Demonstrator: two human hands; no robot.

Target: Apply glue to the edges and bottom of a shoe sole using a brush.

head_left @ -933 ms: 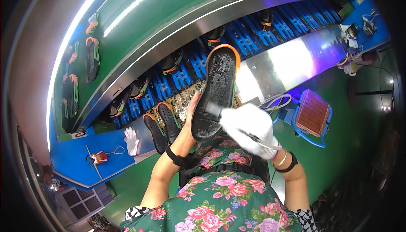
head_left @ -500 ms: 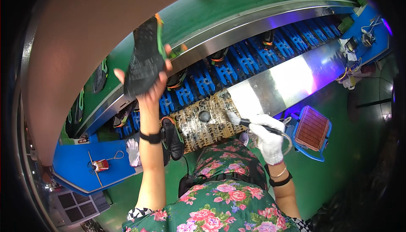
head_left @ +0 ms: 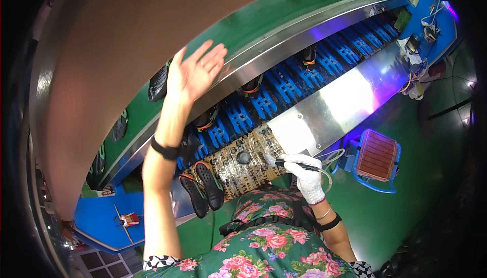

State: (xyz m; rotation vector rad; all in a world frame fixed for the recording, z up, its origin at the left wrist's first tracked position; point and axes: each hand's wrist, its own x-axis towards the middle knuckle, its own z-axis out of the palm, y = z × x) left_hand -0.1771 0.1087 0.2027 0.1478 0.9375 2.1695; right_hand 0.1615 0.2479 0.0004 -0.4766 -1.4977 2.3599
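My left hand (head_left: pixel 198 75), bare, is raised with its fingers spread over the metal edge of the green belt (head_left: pixel 284 14); nothing is in it. Just left of its wrist a black shoe upper (head_left: pixel 159 83) lies on the belt, partly hidden by the forearm. In a white glove, my right hand (head_left: pixel 306 179) grips a black-handled brush (head_left: pixel 299 165) with a thin tube trailing from it. The brush's pale bristles touch or hover over the tape-covered work surface (head_left: pixel 258 171), beside a round dark knob (head_left: pixel 244 157). Two black shoe soles (head_left: pixel 209 184) with coloured rims rest at its left end.
Beyond the work surface runs a row of blue holders (head_left: pixel 264 104), some carrying dark shoes (head_left: pixel 309 55). A bare metal plate (head_left: pixel 299 131) extends to the right. A blue-framed stool (head_left: pixel 376 156) stands at right, and a blue side table (head_left: pixel 106 222) at left.
My left hand has let go of the black shoe upper, which now lies on the green belt. The right hand keeps the brush near the same spot. The whole view has shifted slightly.
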